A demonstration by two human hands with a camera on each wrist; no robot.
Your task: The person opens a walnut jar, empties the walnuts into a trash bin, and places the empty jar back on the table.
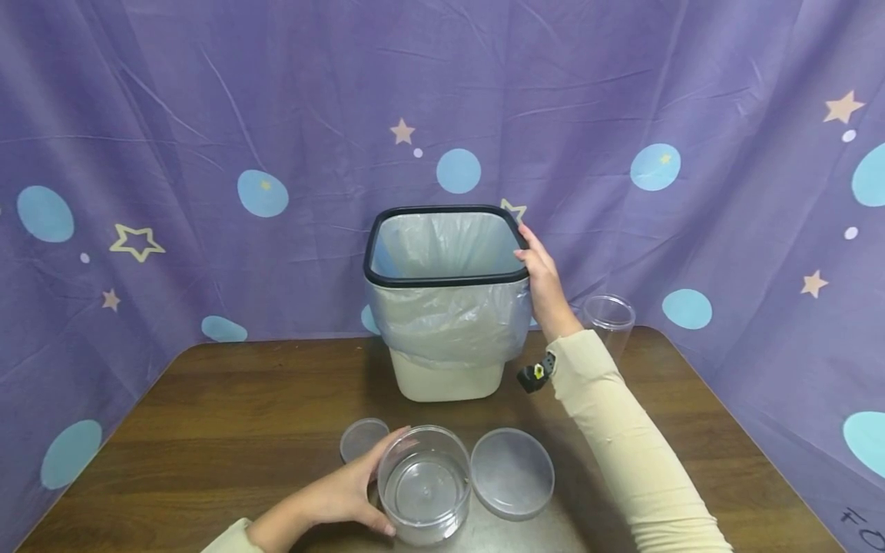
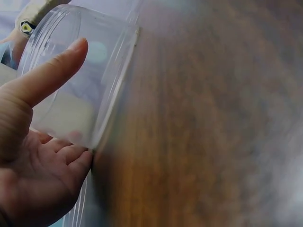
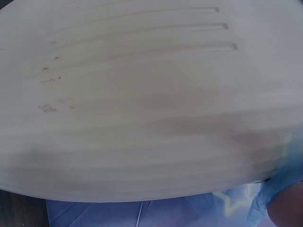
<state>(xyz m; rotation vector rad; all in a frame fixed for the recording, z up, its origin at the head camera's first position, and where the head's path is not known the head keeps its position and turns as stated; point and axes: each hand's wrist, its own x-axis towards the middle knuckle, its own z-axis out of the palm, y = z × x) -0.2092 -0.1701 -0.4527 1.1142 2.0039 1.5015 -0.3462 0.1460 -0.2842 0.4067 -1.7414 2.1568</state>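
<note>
A white trash bin with a black rim and a translucent liner bag stands upright on the table. My right hand holds the bin at the right side of its rim; in the right wrist view the bin's white wall fills most of the picture. Nearer to me, my left hand grips a clear, lidless plastic jar, thumb on one side and fingers on the other. A large round lid lies right of the jar, and a smaller round lid lies behind my left fingers.
Behind my right forearm stands a tall clear container, partly hidden. The brown wooden table ends at a purple patterned curtain that hangs behind it and at both sides. A dark wrist device sits at my right cuff.
</note>
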